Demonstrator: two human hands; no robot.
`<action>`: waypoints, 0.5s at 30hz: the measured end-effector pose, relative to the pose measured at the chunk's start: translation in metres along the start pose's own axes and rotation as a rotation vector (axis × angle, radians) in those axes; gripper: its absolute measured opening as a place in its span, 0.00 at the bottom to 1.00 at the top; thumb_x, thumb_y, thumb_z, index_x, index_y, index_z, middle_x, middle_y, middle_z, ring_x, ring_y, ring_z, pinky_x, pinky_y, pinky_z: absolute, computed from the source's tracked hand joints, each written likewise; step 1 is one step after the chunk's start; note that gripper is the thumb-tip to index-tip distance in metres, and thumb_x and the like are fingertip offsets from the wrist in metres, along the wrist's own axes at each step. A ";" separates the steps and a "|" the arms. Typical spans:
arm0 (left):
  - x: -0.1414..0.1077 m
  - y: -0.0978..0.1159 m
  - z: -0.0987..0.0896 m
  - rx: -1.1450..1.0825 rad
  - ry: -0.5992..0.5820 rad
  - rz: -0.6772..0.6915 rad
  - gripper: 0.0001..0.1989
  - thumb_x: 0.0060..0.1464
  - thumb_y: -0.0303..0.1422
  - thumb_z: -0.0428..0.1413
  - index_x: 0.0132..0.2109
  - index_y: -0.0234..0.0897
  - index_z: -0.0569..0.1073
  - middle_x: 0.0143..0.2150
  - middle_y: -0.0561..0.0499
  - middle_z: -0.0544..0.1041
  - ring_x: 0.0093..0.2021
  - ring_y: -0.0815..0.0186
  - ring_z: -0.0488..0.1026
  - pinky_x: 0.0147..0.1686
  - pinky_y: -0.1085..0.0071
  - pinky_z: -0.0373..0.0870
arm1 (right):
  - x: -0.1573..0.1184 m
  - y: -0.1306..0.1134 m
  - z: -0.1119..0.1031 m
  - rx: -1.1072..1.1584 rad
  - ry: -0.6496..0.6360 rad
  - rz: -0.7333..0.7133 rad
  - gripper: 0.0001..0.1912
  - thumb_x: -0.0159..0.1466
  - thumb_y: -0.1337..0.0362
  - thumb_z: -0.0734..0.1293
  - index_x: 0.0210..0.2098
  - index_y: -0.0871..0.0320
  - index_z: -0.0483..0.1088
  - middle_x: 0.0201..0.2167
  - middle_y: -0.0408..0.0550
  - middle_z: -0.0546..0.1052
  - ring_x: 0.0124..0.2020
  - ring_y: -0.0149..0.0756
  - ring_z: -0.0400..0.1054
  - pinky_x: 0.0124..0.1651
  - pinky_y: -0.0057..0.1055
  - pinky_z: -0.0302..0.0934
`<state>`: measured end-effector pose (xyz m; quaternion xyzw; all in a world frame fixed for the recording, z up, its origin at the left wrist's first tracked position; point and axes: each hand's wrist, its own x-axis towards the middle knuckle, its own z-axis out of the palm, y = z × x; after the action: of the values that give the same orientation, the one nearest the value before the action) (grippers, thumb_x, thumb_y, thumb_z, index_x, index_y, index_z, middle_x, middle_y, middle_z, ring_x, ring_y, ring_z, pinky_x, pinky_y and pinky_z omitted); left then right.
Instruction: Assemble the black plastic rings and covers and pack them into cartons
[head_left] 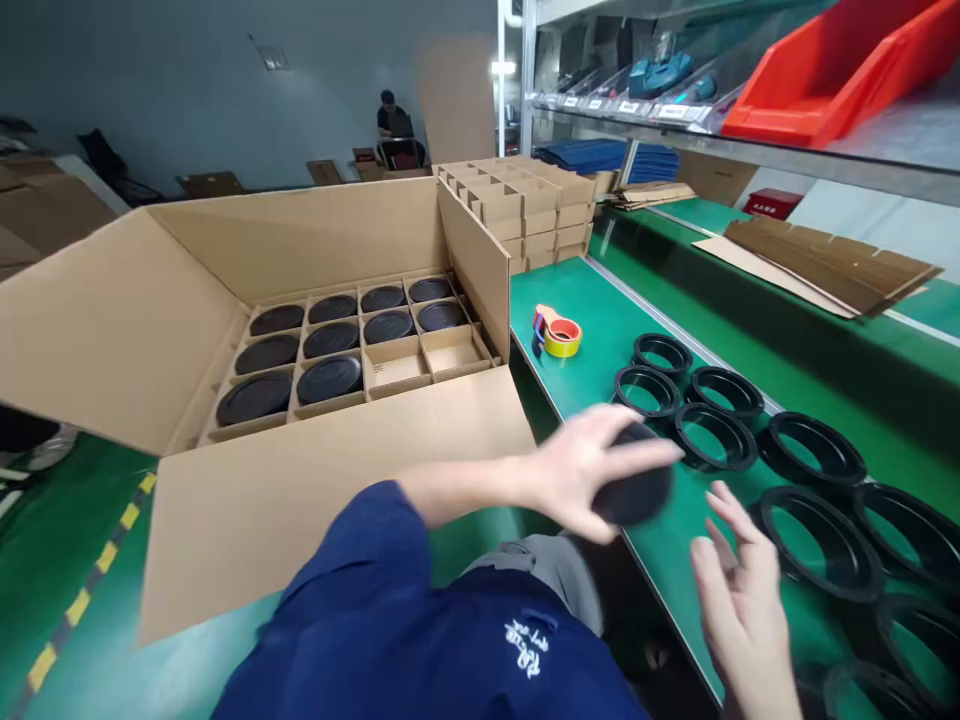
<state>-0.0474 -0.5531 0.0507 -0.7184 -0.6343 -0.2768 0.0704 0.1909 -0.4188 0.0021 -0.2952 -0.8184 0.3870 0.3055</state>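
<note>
My left hand [581,465] is closed around a round black part [636,480], blurred by motion, over the near edge of the green bench. Just right of it, my right hand [739,590] is raised with fingers apart and nothing in it, close to several black rings [817,540] lying on the bench. To the left stands an open cardboard box [315,230] with dividers. Several round black parts [334,378] fill its compartments, and two front-right compartments [454,352] show bare cardboard.
A tape dispenser [559,332] lies on the green bench [600,300]. Behind the box are stacked cardboard dividers [525,205]. A shelf with a red bin [832,75] overhangs the right side, above flat cardboard pieces [817,265]. A person [397,130] sits far back.
</note>
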 end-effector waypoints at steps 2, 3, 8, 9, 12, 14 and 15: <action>-0.043 -0.046 -0.035 0.126 0.161 -0.373 0.53 0.44 0.49 0.64 0.74 0.40 0.56 0.68 0.35 0.58 0.69 0.40 0.57 0.68 0.44 0.59 | 0.007 0.009 0.015 -0.074 -0.093 0.103 0.34 0.65 0.39 0.64 0.64 0.50 0.68 0.66 0.54 0.70 0.62 0.55 0.70 0.35 0.35 0.73; -0.066 -0.068 -0.055 0.232 0.225 -0.575 0.53 0.44 0.47 0.64 0.74 0.41 0.55 0.69 0.35 0.57 0.70 0.39 0.55 0.68 0.41 0.56 | 0.008 0.018 0.020 -0.119 -0.135 0.161 0.34 0.64 0.37 0.64 0.62 0.49 0.70 0.62 0.53 0.74 0.55 0.53 0.74 0.31 0.33 0.71; -0.165 -0.150 -0.127 0.550 0.181 -1.334 0.54 0.48 0.50 0.64 0.76 0.46 0.51 0.75 0.33 0.50 0.73 0.34 0.48 0.67 0.38 0.55 | 0.001 0.066 0.031 -0.174 -0.269 0.226 0.28 0.63 0.37 0.64 0.51 0.49 0.78 0.52 0.49 0.81 0.22 0.34 0.70 0.28 0.35 0.71; -0.178 -0.161 -0.130 0.544 0.125 -1.391 0.54 0.48 0.52 0.64 0.76 0.47 0.50 0.75 0.33 0.49 0.74 0.34 0.48 0.67 0.38 0.54 | 0.000 0.072 0.031 -0.160 -0.270 0.194 0.28 0.63 0.37 0.65 0.50 0.50 0.79 0.53 0.50 0.81 0.23 0.34 0.71 0.27 0.34 0.70; -0.202 -0.183 -0.124 0.458 -0.064 -1.457 0.50 0.51 0.60 0.58 0.76 0.50 0.52 0.77 0.35 0.47 0.76 0.34 0.44 0.69 0.38 0.49 | -0.002 0.081 0.029 -0.124 -0.238 0.122 0.26 0.65 0.39 0.65 0.49 0.51 0.80 0.54 0.52 0.80 0.28 0.37 0.75 0.25 0.32 0.70; -0.207 -0.189 -0.113 0.405 -0.141 -1.464 0.46 0.56 0.63 0.51 0.75 0.51 0.54 0.78 0.37 0.46 0.77 0.36 0.39 0.70 0.37 0.43 | -0.003 0.083 0.030 -0.109 -0.208 0.083 0.25 0.66 0.41 0.65 0.48 0.51 0.80 0.53 0.52 0.80 0.34 0.41 0.77 0.27 0.31 0.70; -0.207 -0.191 -0.108 0.392 -0.158 -1.460 0.44 0.58 0.64 0.47 0.75 0.52 0.54 0.79 0.39 0.45 0.78 0.37 0.38 0.70 0.36 0.41 | -0.004 0.083 0.030 -0.104 -0.193 0.061 0.24 0.66 0.41 0.65 0.47 0.51 0.80 0.53 0.53 0.80 0.38 0.44 0.78 0.29 0.31 0.71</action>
<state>-0.2714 -0.7470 -0.0070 -0.1085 -0.9893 -0.0832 -0.0500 0.1918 -0.3921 -0.0820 -0.2968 -0.8536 0.3799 0.1974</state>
